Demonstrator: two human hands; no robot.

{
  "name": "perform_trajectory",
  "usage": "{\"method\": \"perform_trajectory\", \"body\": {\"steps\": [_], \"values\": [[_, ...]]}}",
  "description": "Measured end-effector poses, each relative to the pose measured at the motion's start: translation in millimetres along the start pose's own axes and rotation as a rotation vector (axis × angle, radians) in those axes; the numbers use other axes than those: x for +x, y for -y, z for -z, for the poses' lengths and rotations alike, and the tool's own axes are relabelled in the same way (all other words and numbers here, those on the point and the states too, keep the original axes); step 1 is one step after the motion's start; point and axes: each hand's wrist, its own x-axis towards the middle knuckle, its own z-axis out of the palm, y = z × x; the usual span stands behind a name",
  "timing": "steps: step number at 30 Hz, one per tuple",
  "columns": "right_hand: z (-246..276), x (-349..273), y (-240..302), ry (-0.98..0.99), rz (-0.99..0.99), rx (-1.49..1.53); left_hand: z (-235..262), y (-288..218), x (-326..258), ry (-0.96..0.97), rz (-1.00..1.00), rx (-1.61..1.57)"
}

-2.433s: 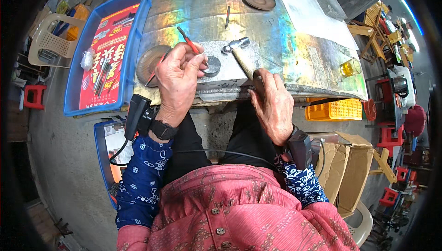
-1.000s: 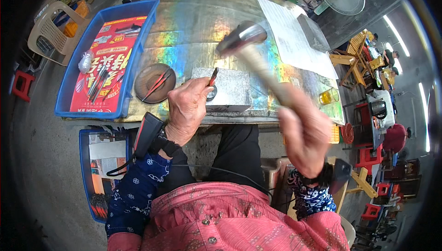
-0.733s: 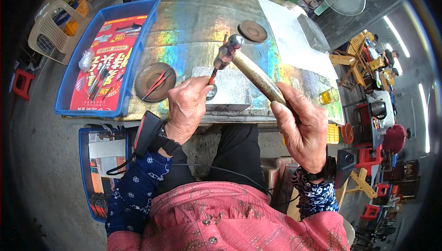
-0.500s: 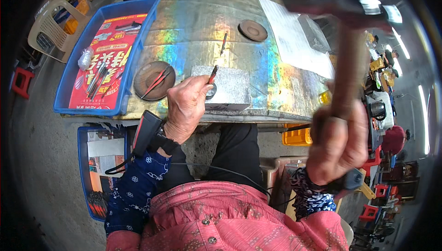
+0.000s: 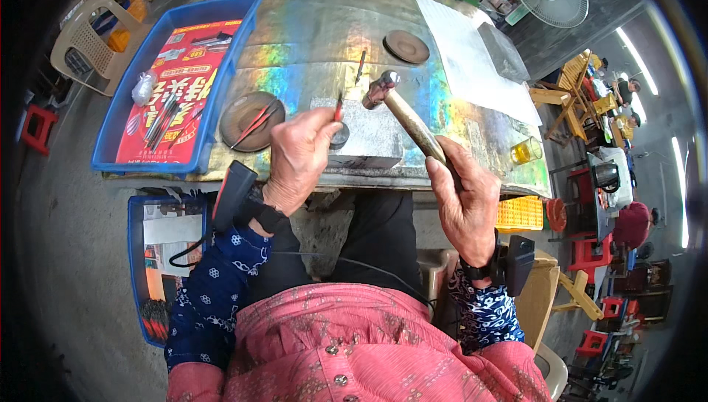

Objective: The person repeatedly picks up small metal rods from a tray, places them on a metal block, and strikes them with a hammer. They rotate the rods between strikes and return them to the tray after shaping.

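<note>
My left hand (image 5: pixel 299 151) is closed in a pinch on slim red-and-black tweezers (image 5: pixel 338 110), held upright over the near left part of a grey metal block (image 5: pixel 369 133). Beside these fingers a small dark round piece (image 5: pixel 340 136) sits on the block. My right hand (image 5: pixel 469 199) grips the wooden handle of a hammer (image 5: pixel 404 118). Its metal head hangs over the block's far right edge; whether it touches cannot be told. To the left of my left hand, a round brown dish (image 5: pixel 247 140) holds similar red tweezers (image 5: pixel 254 126).
A blue tray (image 5: pixel 199 162) with red printed paper and dark slim tools lies at the left. Farther back are another dark slim piece (image 5: pixel 361 66) and a round brown dish (image 5: pixel 406 46). White paper (image 5: pixel 472 55) and a yellow glass (image 5: pixel 526 151) are at the right.
My right hand has come down and inward with the hammer, from raised high on the right to low near the block. My left hand keeps its pinch at nearly the same spot.
</note>
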Motion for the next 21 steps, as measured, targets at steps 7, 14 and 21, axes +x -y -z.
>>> {"method": "perform_trajectory", "body": {"steps": [7,14,21], "values": [[-23.6,-18.9,-23.5,-0.073,-0.059,-0.112,29.1,4.4,9.0,0.030,0.332,-0.608],[-55.0,-27.5,-46.6,-0.094,-0.015,-0.282,61.2,15.1,-5.8,0.011,0.396,-0.567],[-82.1,-38.3,-58.6,-0.137,0.044,-0.411,90.8,35.8,-18.0,0.013,0.127,0.369]]}}
